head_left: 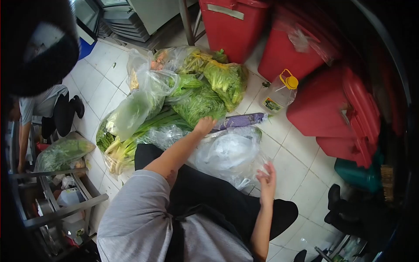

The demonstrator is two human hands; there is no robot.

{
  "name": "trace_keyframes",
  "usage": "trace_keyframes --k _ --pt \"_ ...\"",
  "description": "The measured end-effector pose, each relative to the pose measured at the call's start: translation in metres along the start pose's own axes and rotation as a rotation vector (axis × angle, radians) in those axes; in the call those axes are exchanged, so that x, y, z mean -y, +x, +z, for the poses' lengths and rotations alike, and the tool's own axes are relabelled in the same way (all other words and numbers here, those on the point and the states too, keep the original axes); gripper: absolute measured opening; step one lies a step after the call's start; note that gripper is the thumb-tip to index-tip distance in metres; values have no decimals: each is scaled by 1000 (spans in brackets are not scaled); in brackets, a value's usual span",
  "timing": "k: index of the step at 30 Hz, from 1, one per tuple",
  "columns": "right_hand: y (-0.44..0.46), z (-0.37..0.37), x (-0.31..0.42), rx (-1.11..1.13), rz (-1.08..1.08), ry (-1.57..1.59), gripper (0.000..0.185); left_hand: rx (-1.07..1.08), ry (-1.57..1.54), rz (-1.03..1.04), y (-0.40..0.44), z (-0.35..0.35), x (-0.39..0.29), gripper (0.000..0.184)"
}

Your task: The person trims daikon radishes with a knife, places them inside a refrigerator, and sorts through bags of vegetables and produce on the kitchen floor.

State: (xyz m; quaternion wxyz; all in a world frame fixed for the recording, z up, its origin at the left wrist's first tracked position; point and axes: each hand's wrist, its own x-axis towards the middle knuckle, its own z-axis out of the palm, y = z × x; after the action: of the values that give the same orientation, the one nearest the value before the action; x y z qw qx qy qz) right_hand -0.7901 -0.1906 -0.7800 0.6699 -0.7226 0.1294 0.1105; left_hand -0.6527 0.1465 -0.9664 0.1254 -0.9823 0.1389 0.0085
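My left hand [205, 125] is closed, with its fingers bent, at the lower edge of a bag of feathery greens [200, 104]. What its fingers grip is hidden. A large clear plastic bag [229, 150] lies spread in front of my knees, with whitish plastic inside. At its right edge my right hand [267, 175] is raised, fingers apart and slightly curled, beside the plastic. Just beyond my left hand lies a long purple patterned package [242, 121]. Long green stalks with pale ends [120, 153] lie on the left side of the pile.
Bagged leafy greens [226, 83] and a cloudy plastic bag [142, 105] form the pile. Red bins [323, 111] and a yellow-capped jug [279, 94] stand right. At left are a metal rack [65, 214], another greens bag [65, 153] and a person [43, 105]. Dark shoes [334, 198] show lower right.
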Motion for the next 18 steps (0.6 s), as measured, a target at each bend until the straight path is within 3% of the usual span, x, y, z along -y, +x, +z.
trace_keyframes --k 4,7,10,13,16,18 --pt "-7 37 0 230 38 -13 50 -4 -36 -12 12 -13 -2 19" --pt "-11 50 4 321 14 -59 42 249 47 59 35 23 -4 18" --pt "-16 57 2 354 22 -54 35 356 11 158 29 33 -3 19" --pt "-23 58 -15 376 61 17 33 404 -239 123 21 -5 15 28" --pt "-33 51 -22 391 110 78 31 110 -794 -176 8 -28 27 28" --pt "-31 46 -20 380 175 131 31 39 -1022 -284 3 -46 38 32"
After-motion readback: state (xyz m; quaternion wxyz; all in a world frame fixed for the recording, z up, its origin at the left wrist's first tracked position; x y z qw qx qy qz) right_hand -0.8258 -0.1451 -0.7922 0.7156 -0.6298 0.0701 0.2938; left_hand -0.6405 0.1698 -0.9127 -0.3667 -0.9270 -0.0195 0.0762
